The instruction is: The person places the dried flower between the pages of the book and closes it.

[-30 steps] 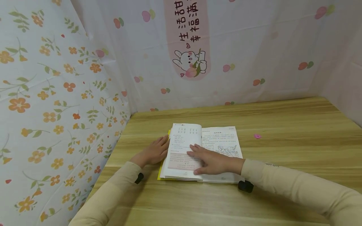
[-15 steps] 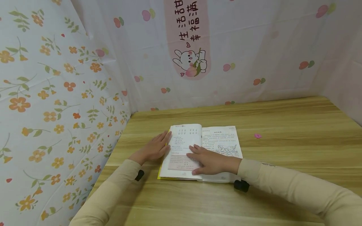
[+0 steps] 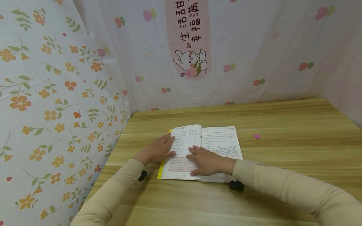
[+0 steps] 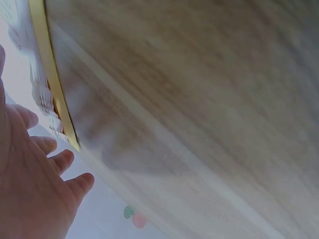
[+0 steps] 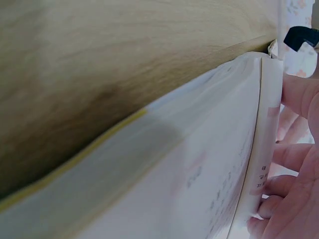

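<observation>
An open book (image 3: pixel 222 138) with printed pages and a yellow cover edge (image 4: pixel 52 74) lies on the wooden table. Spread across the left page near the spine is my right hand (image 3: pixel 208 161), its fingers extended and resting on the paper. At the book's left edge my left hand (image 3: pixel 158 149) has its fingertips and thumb on the margin of the left page, fingers fairly straight. In the left wrist view, spread left fingers (image 4: pixel 62 162) appear beside the page edges. The right wrist view shows the right fingers (image 5: pixel 281 184) against the raised left page by the spine.
A small pink object (image 3: pixel 257 136) lies on the table (image 3: pixel 294 125) to the right of the book. Flower-printed cloth (image 3: pixel 56 116) hangs at the left, and a cloth with a rabbit drawing (image 3: pixel 190 61) covers the back. Each wrist carries a black device (image 3: pixel 237 185).
My left hand has shifted right, from beside the book onto the left page's margin. My right hand has slid slightly left, staying on the page.
</observation>
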`<state>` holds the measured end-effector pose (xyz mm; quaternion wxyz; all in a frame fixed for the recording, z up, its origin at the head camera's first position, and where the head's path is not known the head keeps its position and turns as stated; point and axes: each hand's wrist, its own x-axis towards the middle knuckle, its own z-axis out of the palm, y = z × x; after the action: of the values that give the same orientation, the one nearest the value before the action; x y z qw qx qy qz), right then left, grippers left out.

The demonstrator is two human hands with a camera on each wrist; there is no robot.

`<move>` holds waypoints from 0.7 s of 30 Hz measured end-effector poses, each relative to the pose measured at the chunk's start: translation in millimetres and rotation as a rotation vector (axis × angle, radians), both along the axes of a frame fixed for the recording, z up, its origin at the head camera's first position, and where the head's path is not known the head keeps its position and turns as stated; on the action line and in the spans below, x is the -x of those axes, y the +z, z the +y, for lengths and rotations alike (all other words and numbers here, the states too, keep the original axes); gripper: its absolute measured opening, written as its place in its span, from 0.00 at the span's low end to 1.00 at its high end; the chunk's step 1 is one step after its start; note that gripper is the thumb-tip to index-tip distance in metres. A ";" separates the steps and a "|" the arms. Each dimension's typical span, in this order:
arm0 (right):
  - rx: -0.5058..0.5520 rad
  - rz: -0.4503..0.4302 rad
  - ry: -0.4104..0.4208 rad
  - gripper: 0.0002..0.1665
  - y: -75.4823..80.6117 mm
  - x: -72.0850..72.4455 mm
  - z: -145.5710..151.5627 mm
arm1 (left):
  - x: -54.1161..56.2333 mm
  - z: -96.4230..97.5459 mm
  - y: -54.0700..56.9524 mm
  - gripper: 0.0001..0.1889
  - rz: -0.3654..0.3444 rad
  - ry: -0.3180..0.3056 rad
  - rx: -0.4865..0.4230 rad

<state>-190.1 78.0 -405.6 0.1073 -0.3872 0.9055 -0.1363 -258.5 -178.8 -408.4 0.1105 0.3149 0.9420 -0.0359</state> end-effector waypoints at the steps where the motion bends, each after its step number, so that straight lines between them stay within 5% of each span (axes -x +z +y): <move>1: -0.003 0.002 0.000 0.40 0.1 -0.3 -0.9 | -0.3 -0.2 -0.3 0.41 -0.003 -0.005 0.004; 12: -0.020 0.004 -0.017 0.40 4.1 -2.1 -4.5 | -1.0 2.5 -7.6 0.44 0.004 -0.006 0.090; 21: 0.066 -0.020 0.018 0.40 -1.5 2.2 5.4 | 1.8 4.7 -9.9 0.44 0.002 -0.007 0.094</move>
<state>-192.4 83.4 -407.1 0.1045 -0.3972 0.8960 -0.1690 -260.3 -174.0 -418.4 0.1241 0.3127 0.9382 -0.0806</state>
